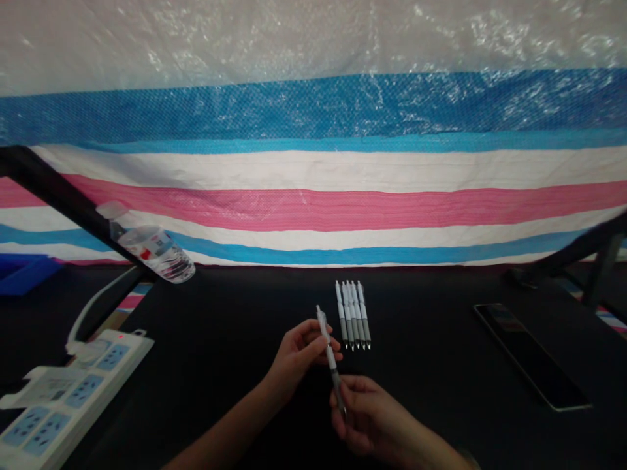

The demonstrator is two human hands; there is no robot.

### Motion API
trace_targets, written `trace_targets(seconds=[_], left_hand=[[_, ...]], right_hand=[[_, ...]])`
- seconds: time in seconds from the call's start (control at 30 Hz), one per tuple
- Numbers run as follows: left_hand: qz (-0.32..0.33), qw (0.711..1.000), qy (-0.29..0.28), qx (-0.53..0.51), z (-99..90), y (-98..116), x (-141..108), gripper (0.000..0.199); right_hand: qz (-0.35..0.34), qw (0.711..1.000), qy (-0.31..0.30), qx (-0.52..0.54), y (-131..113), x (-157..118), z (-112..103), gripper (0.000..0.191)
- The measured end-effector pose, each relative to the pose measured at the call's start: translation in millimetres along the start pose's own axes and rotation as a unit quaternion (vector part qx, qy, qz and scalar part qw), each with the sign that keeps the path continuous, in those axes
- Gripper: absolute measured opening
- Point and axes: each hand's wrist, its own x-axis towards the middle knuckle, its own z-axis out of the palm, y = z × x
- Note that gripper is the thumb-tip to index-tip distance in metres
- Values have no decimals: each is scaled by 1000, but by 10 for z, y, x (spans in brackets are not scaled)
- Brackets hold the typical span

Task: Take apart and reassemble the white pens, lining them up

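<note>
Between my two hands is a white and grey click pen [331,359], tilted with its clicker end up and away from me. My left hand [300,352] pinches its white upper barrel between thumb and fingers. Lower down, my right hand [365,410] grips the grey section near the tip, which points toward me. Just beyond, several matching pens [353,315] lie side by side in a row on the black table [235,320], clicker ends away from me and tips toward me.
At the left lie a white power strip [81,391] with a lit red light and a plugged-in cable. A clear plastic bottle [159,251] leans by a black frame bar [73,202]. A blue tray [27,273] is far left. A dark phone or tablet [531,356] lies right. Striped sheeting [313,209] hangs behind.
</note>
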Motion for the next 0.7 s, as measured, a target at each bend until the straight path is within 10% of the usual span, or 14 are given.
trace_targets(seconds=[0.7], left_hand=[[-1,999,42,-26,-9,30,37,37]], right_hand=[[2,1000,-13,-7,22,-12,-27,47]])
